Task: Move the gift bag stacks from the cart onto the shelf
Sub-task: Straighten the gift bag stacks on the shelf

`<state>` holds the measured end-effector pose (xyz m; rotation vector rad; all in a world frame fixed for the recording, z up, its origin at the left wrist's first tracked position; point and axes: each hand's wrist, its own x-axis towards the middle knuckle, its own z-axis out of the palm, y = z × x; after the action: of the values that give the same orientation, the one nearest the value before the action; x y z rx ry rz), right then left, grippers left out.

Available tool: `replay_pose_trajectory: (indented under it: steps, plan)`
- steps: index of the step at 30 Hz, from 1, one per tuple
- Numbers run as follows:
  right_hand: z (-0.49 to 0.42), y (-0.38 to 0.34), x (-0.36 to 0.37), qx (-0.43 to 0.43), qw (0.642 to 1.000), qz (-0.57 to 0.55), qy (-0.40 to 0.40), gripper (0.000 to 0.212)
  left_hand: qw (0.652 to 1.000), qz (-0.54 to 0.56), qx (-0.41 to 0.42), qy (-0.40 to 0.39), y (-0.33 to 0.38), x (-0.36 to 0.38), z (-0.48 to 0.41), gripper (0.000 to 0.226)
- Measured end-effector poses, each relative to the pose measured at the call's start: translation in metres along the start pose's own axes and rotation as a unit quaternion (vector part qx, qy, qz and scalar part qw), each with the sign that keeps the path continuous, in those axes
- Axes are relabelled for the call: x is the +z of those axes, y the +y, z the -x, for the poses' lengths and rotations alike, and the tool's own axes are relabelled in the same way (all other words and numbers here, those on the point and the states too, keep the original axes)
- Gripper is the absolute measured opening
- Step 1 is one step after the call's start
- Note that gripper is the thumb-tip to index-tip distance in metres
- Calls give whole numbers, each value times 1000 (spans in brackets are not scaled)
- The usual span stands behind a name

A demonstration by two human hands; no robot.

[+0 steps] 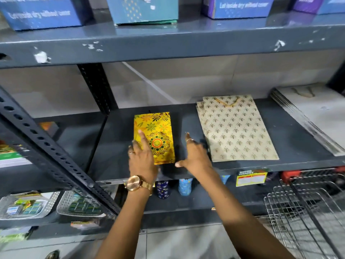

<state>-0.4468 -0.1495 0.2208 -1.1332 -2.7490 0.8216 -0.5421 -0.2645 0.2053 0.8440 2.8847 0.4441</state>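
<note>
Head view: blue boxes (43, 13) up top, blurred print "...dry without cover". Yellow gift bags (155, 136) flat on shelf (298, 139); left hand (142, 156) open, fingers resting on them. Right hand (194, 156) open, just beside. Beige bags (237, 129) apart. Cart (306, 212) cut off.

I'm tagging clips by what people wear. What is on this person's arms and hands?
Both forearms are bare, no sleeves or gloves. The left wrist carries a rose-gold watch with a round face and metal band. The left hand wears a ring, and the right hand wears one too.
</note>
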Motion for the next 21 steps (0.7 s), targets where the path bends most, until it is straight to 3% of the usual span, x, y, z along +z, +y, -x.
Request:
replay_pose_trajectory:
  steps: [3,6,9,11,14,17,21]
  plan:
    - [6,52,-36,31,999,-8,41,113,991,80,91,-55,57,16,19,127]
    - [9,119,-68,142,986,83,33,119,974,109,152,-129,117,39,28,126]
    - [9,168,-91,242,965,104,1,127,971,82,141,-177,157,55,21,128]
    - [5,187,-101,254,965,59,-29,128,973,45,114,-195,176,62,14,124]
    - [-2,196,-112,213,975,36,-41,104,978,12,91,-187,189,70,8,107]
    - [-10,203,-119,199,978,52,-36,98,985,1,76,-152,193,76,6,78]
    - [-16,213,-127,185,980,73,-10,53,989,9,38,-145,195,77,3,66]
